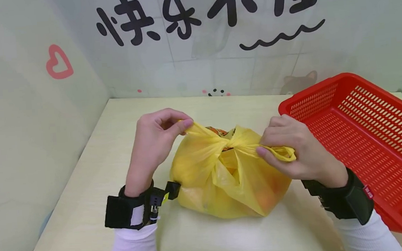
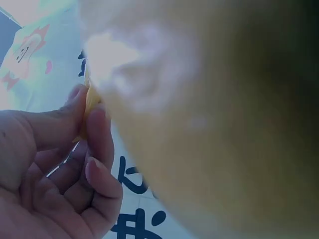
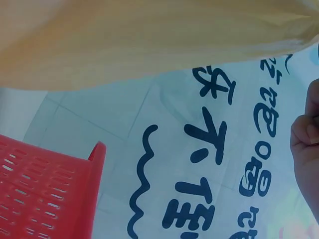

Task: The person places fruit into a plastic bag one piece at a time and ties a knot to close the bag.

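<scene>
A full yellow plastic bag (image 1: 197, 172) sits on the table, its two handles crossed in a knot at the top. Through the thin plastic, orange and yellow round shapes show, and a patterned red-and-green piece peeks out behind the knot. My left hand (image 1: 157, 134) pinches the left handle end between thumb and index finger; the left wrist view shows this pinch close up. With curled fingers my right hand (image 1: 295, 146) grips the other handle, a loop of it sticking out beside the thumb. The bag's near side fills much of both wrist views.
A red slotted plastic basket (image 1: 366, 137) stands to the right, close beside the right hand and wrist. The pale wooden table (image 1: 95, 164) meets a wall (image 1: 211, 72) with black lettering at the back. A light wall hanging borders the left side.
</scene>
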Motion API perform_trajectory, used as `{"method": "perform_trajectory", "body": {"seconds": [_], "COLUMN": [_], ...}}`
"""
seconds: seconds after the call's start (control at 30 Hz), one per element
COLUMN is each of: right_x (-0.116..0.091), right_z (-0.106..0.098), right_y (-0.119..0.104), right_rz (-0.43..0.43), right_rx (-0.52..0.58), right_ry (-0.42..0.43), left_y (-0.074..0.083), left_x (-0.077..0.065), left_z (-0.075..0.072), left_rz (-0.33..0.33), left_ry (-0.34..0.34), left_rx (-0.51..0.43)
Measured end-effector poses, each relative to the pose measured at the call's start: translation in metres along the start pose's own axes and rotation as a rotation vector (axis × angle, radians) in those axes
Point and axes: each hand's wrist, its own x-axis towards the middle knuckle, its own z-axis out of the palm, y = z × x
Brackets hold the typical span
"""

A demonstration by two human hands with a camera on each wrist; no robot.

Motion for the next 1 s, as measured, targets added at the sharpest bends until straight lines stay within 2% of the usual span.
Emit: {"method": "perform_trajectory", "body": {"seconds": [0.17, 0.63, 1.0], "right_x": [-0.003, -0.012, -0.018], "right_z": [-0.002, -0.018, -0.022], "right_y": [0.005, 0.006, 0.009], "right_rz": [-0.037, 0.101, 0.131], "right_rx": [-0.002, 0.004, 0.021], "right_ry": [0.015, -0.106, -0.167], "left_y": [-0.004, -0.017, -0.034], "left_x": [0.003, 0.007, 0.015], "left_z": [-0.005, -0.009, -0.011], "left_rz": [-0.037, -0.083, -0.055], "left_ry": [-0.030, 0.004, 0.036], "left_rx": [0.020, 0.059, 0.044]}}
